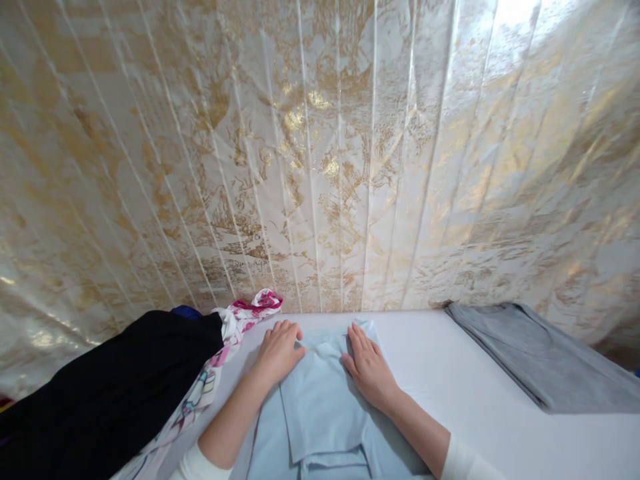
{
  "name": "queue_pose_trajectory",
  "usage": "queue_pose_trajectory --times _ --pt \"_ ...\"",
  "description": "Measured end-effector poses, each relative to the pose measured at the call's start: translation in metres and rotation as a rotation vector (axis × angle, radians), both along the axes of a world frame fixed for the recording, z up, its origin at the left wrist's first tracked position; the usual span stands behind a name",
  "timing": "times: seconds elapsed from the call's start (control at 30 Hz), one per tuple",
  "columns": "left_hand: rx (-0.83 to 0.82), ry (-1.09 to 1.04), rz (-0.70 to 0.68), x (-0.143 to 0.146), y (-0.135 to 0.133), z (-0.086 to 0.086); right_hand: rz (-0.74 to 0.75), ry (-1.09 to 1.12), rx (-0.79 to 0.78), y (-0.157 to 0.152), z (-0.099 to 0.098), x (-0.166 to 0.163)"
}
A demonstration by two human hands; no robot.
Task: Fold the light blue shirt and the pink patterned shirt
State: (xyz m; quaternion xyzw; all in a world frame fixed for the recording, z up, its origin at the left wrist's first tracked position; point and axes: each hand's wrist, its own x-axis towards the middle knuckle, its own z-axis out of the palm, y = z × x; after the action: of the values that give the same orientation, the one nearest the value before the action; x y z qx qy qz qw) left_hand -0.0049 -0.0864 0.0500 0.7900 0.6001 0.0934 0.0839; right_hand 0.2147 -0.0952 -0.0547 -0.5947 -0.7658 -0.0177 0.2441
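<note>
A light blue garment [325, 407] lies on the white table, with its sleeve or side panel folded in over the middle. My left hand [281, 348] rests at the garment's upper left edge, fingers slightly bent and the thumb apart from them. On the upper right part of the cloth my right hand [367, 365] lies flat, fingers stretched out. Small wrinkles show in the fabric between the two hands. The garment's lower end runs out of view at the bottom.
To the left is a pile with a black garment [125, 380] on top and a pink and white patterned cloth [250, 310] beside it. A folded grey garment [540, 357] lies at the right on the white table [450, 407]. A shiny gold-patterned curtain [320, 167] hangs behind.
</note>
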Motion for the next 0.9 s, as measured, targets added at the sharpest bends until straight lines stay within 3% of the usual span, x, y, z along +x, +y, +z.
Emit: queue_pose_trajectory --times 0.23,0.37,0.43,0.53,0.67,0.8,0.87,0.9 --pt "-0.136 -0.075 0.061 -0.018 -0.01 -0.004 0.008 -0.012 -0.043 -0.002 0.004 -0.001" --pt "-0.284 -0.278 -0.069 -0.016 -0.012 0.001 0.019 0.07 -0.067 -0.003 0.004 -0.002" --pt "-0.371 -0.407 -0.148 -0.009 -0.015 0.005 0.048 0.212 -0.08 -0.001 0.005 0.001" --pt "-0.452 -0.582 -0.194 0.016 -0.025 0.006 0.102 0.608 -0.121 0.003 0.016 0.012" --pt "-0.522 -0.91 -0.227 0.063 -0.044 -0.003 0.196 0.873 -0.209 0.0 0.054 0.032" --pt "-0.572 -1.155 -0.397 0.092 -0.064 -0.007 0.432 0.824 -0.371 -0.012 0.091 0.046" --pt "-0.614 -1.103 -0.523 0.091 -0.067 -0.002 0.45 0.574 -0.448 -0.015 0.1 0.053" --pt "-0.621 -1.027 -0.567 0.087 -0.066 0.001 0.391 0.388 -0.466 -0.016 0.102 0.057"
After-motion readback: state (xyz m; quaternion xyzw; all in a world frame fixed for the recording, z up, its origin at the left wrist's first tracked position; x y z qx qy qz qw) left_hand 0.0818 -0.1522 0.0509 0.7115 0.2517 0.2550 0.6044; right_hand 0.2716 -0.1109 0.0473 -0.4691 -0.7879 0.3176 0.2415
